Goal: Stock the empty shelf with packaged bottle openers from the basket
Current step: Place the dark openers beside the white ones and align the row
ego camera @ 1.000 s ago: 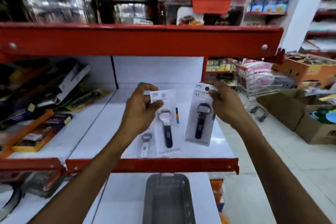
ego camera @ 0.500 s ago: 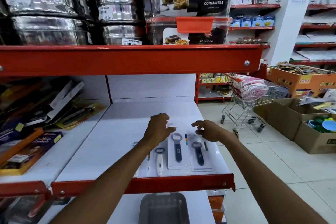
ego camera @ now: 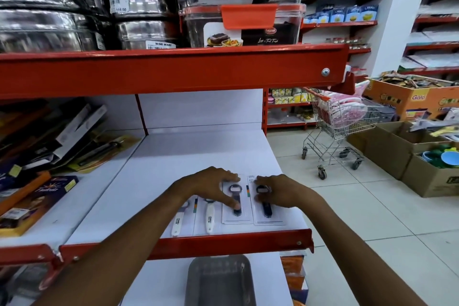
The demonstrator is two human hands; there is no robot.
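Several packaged bottle openers lie flat in a row near the front of the white shelf (ego camera: 198, 151). Two have white handles (ego camera: 210, 218) (ego camera: 177, 223) and sit on the left. Two have dark handles, one pack (ego camera: 236, 206) under my left hand (ego camera: 211, 181) and one pack (ego camera: 267, 211) under my right hand (ego camera: 280, 191). My left fingers press on the dark opener's handle. My right fingers touch the head of the other dark opener. Both packs rest on the shelf. No basket is in view.
A grey metal tray (ego camera: 219, 281) sits on the shelf below. Boxed knives and tools (ego camera: 49, 156) crowd the left bay. Steel pots (ego camera: 62, 7) and food containers (ego camera: 248, 25) stand on the red shelf above. A shopping trolley (ego camera: 340, 126) and cardboard boxes (ego camera: 409, 156) stand in the aisle at right.
A second ago both hands held the two dark-handled packs up in the air. They have lowered them flat onto the shelf front and now rest on them.
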